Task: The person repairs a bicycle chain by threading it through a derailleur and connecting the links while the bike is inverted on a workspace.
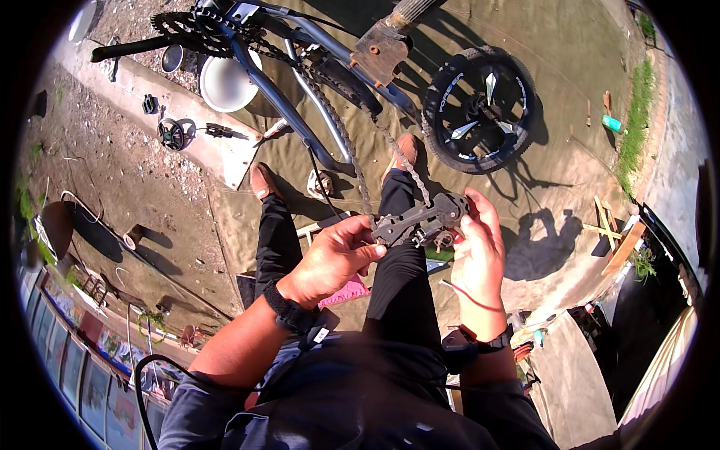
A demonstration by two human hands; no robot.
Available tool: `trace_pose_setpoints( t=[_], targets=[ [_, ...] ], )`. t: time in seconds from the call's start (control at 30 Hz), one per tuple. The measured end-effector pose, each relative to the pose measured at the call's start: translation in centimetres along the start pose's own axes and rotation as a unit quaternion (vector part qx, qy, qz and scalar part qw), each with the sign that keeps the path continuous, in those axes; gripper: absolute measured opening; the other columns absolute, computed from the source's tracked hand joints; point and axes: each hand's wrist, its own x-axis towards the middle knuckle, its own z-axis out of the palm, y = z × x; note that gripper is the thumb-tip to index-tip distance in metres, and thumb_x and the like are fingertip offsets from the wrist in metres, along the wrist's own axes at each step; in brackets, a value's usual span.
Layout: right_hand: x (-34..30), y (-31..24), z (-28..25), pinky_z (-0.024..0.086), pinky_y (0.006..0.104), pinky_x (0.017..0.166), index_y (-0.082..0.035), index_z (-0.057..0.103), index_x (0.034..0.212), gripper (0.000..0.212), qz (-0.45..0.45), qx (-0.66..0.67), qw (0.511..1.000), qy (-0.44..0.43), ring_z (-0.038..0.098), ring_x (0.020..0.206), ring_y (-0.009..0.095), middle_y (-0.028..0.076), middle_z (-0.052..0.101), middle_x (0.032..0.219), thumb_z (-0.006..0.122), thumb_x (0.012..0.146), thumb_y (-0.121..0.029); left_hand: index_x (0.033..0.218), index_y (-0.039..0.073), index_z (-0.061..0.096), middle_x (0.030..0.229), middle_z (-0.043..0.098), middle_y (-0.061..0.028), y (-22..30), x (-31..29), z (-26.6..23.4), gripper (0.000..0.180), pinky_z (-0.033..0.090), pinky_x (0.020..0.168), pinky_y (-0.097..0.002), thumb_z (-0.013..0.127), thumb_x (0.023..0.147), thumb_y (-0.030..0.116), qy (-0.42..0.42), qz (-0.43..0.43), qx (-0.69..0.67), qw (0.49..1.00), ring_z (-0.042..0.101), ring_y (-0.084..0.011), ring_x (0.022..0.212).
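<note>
A dark, dirty rear derailleur [417, 222] is held out in front of me between both hands. My left hand [335, 253] pinches its left end between thumb and fingers. At its right end, the fingers and thumb of my right hand [480, 247] are closed around it. The bicycle chain [352, 150] hangs down from the bike and reaches the derailleur in two strands. Beyond my hands stands the blue bicycle frame [264, 97], with its crankset [187, 34] at the upper left. A thin dark cable runs from the frame toward my left hand.
A black spoked wheel [480, 110] lies on the green ground sheet [570, 75] at the right. Beside the frame sits a white basin [228, 82]. Small parts, including a round black one [171, 133], lie on a pale board [217, 154]. Wood scraps [611, 232] are farther right.
</note>
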Motion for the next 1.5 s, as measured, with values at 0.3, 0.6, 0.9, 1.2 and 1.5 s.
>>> trace_pose_setpoints(
  t=[0.3,0.6,0.9,1.2,1.5],
  targets=[
    [-0.4,-1.0,0.2,0.046,0.026,0.091,0.002,0.048,0.139,0.046,0.046,-0.046,0.998,0.025,0.059,0.112,0.016,0.01,0.059,0.128,0.05,0.094,-0.007,0.117,0.007,0.064,0.085,0.06,0.0051,0.5,-0.1,0.1,0.023,0.046,0.06,-0.0207,0.069,0.094,0.004,-0.009,0.005,0.01,1.0,0.054,-0.0035,0.07],
    [0.0,-0.1,-1.5,0.046,0.0344,0.099,0.003,0.048,0.137,0.046,0.041,-0.049,0.998,0.017,0.059,0.113,0.019,0.011,0.06,0.126,0.05,0.093,-0.007,0.108,0.007,0.064,0.083,0.06,0.0083,0.5,0.1,0.4,0.016,0.042,0.062,-0.019,0.069,0.094,0.002,-0.002,-0.006,-0.006,1.0,0.051,-0.0001,0.071],
    [0.1,0.0,-1.8,0.047,0.035,0.098,0.003,0.05,0.136,0.044,0.006,-0.044,0.999,-0.013,0.061,0.11,0.019,0.01,0.063,0.123,0.053,0.094,-0.009,0.109,0.007,0.064,0.084,0.06,0.0083,0.6,0.4,0.4,0.014,0.043,0.063,-0.0192,0.068,0.095,0.004,-0.011,-0.003,0.02,1.0,0.051,0.0,0.073],
    [0.3,-0.1,-2.1,0.047,0.0361,0.099,0.004,0.052,0.133,0.042,0.012,-0.038,0.999,-0.014,0.061,0.11,0.02,0.011,0.064,0.122,0.052,0.094,-0.009,0.109,0.007,0.064,0.087,0.06,0.0079,1.0,0.5,0.4,0.015,0.044,0.065,-0.0187,0.067,0.095,0.005,-0.018,-0.019,0.047,0.999,0.052,-0.0001,0.075],
    [0.5,-0.1,-2.5,0.046,0.0318,0.097,0.003,0.053,0.134,0.04,0.016,-0.007,1.0,-0.024,0.06,0.111,0.018,0.011,0.063,0.123,0.057,0.096,-0.009,0.117,0.007,0.064,0.102,0.065,0.0081,0.4,0.8,0.4,0.025,0.046,0.074,-0.0193,0.065,0.094,-0.003,-0.029,-0.018,-0.005,0.999,0.055,-0.0002,0.087]
  ],
)
